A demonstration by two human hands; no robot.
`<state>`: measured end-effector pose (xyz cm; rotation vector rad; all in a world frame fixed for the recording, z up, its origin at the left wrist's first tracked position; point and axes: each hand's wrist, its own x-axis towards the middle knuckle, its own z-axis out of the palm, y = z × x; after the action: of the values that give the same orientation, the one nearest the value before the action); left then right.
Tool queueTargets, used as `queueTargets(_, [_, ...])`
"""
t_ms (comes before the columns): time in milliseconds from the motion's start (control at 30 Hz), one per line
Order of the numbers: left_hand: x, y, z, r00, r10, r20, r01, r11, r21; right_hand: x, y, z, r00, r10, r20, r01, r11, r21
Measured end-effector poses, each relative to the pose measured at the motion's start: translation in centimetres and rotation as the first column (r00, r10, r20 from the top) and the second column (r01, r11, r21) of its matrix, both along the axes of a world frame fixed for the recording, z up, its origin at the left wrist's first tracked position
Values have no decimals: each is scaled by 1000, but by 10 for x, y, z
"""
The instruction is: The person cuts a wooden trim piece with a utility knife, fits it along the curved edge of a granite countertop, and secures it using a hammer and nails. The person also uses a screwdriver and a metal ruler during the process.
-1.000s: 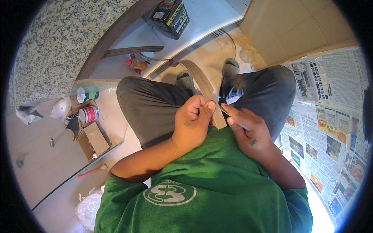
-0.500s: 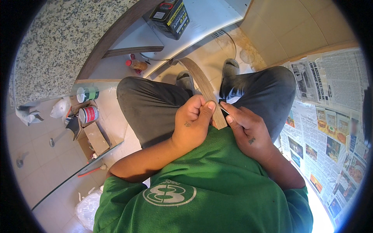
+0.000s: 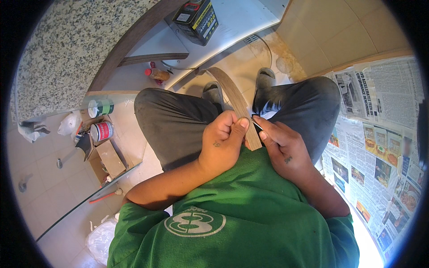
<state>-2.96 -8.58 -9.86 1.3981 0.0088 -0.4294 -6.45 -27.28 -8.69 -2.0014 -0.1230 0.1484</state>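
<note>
A long, thin wood-grain edging strip (image 3: 236, 97) curls down from between my feet toward my lap, its squared end against my green shirt. My left hand (image 3: 223, 140) is closed on it, the thumb pressed flat on its face near that end. On the other side, my right hand (image 3: 286, 145) pinches a slim metal blade (image 3: 258, 126) lying against the strip's right edge. Most of this tool is hidden by the fingers, so its exact kind does not show.
A dark adhesive tin (image 3: 196, 22) stands in the open white cabinet ahead, above a bottle with a red cap (image 3: 157, 74). Paint cans (image 3: 102, 131) and a cardboard box (image 3: 110, 158) sit at left, below a speckled countertop (image 3: 76, 49). Newspaper sheets (image 3: 371, 147) cover the right side.
The end of the strip has shifted slightly down and to the right. Both hands keep their grips and have hardly moved.
</note>
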Motion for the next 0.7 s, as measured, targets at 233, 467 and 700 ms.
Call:
queueTargets(233, [0, 1, -4, 1000, 11, 28, -12, 999, 51, -3, -2, 13, 999, 27, 45, -24, 998, -66])
queueTargets(467, [-1, 2, -5, 1000, 1, 7, -1, 1000, 19, -3, -1, 11, 1000, 12, 1, -12, 1000, -29])
queueTargets(700, [-1, 2, -1, 1000, -17, -9, 17, 1000, -7, -1, 0, 12, 1000, 12, 12, -12, 999, -36])
